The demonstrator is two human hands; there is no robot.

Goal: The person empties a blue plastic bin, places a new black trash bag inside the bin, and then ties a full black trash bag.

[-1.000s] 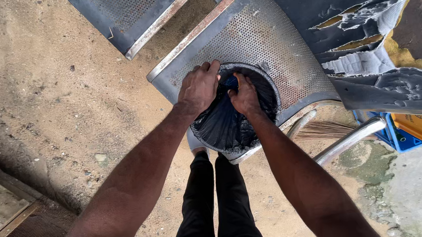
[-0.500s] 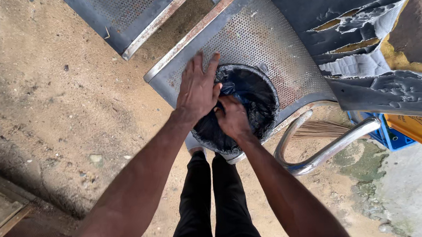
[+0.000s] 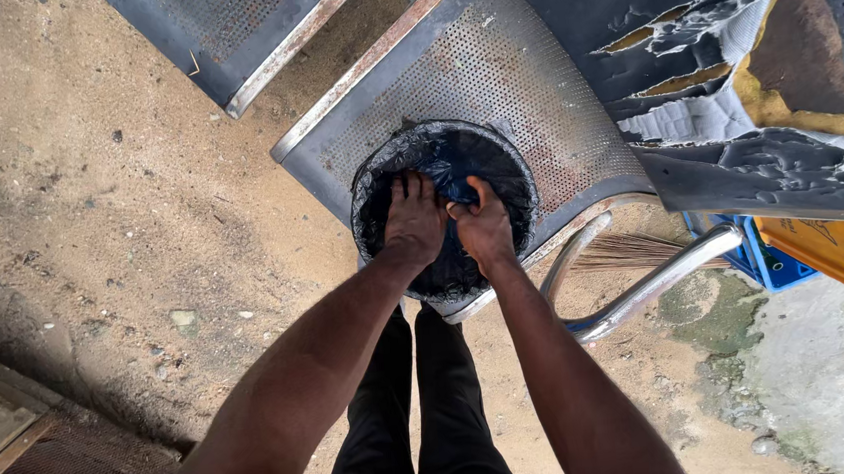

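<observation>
Your two arms reach straight out from the near edge of the view, over your dark trouser legs (image 3: 426, 417), and meet above a perforated grey metal seat (image 3: 489, 71) of a bench that runs from the far left to the right. To the right of it, the next seat carries torn dark padding (image 3: 729, 62) with yellow foam showing through the rips. A curved chrome armrest (image 3: 647, 284) stands just right of your right forearm, with a straw broom (image 3: 634, 247) lying beyond it on the sandy ground (image 3: 87, 193).

On the seat sits a round bucket lined with a black plastic bag (image 3: 507, 175), and inside it lies a bunched dark blue cloth (image 3: 453, 159).

Your left hand (image 3: 413, 223) lies palm down in the bucket, wrist level, its fingers (image 3: 408, 190) stretched out side by side and pressed flat on the cloth rather than closed around it. Your right hand (image 3: 487, 230) is just beside it, touching at the knuckles, wrist bent down. Its fingers (image 3: 469, 201) curl in and pinch a fold of the blue cloth, with the thumb pointing to the far side.
</observation>
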